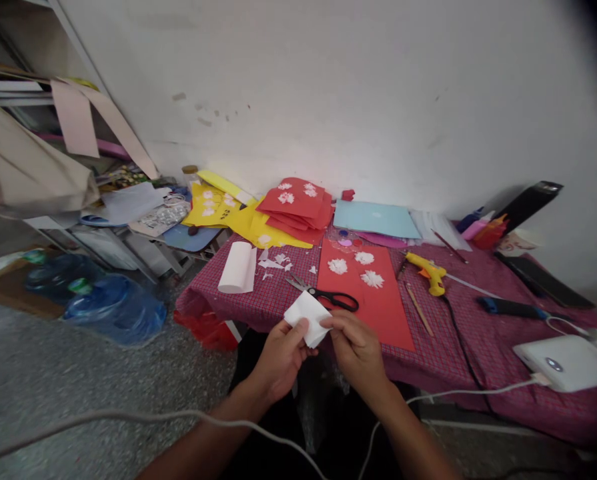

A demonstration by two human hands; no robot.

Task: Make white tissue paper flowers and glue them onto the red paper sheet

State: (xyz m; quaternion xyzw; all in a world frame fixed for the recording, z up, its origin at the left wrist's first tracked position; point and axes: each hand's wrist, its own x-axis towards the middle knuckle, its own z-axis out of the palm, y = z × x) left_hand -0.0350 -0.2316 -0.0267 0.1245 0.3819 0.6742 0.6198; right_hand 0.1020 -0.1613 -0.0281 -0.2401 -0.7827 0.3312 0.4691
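My left hand [279, 357] and my right hand [357, 347] both pinch a small folded piece of white paper [307, 316] just above the near edge of the table. Black-handled scissors [328, 295] lie on the checked cloth right behind the paper. Beside them lies a red sheet [373, 307] with three white paper flowers [363, 258] stuck on it. White paper scraps [274, 261] lie further back.
A white paper roll [238, 268] lies at the left. Red and yellow card stacks [293, 207] and a light blue sheet [375, 219] sit at the back. A yellow glue gun [428, 270], sticks, a white power bank [568, 362] and cables are at the right. Water bottles [115, 308] lie on the floor.
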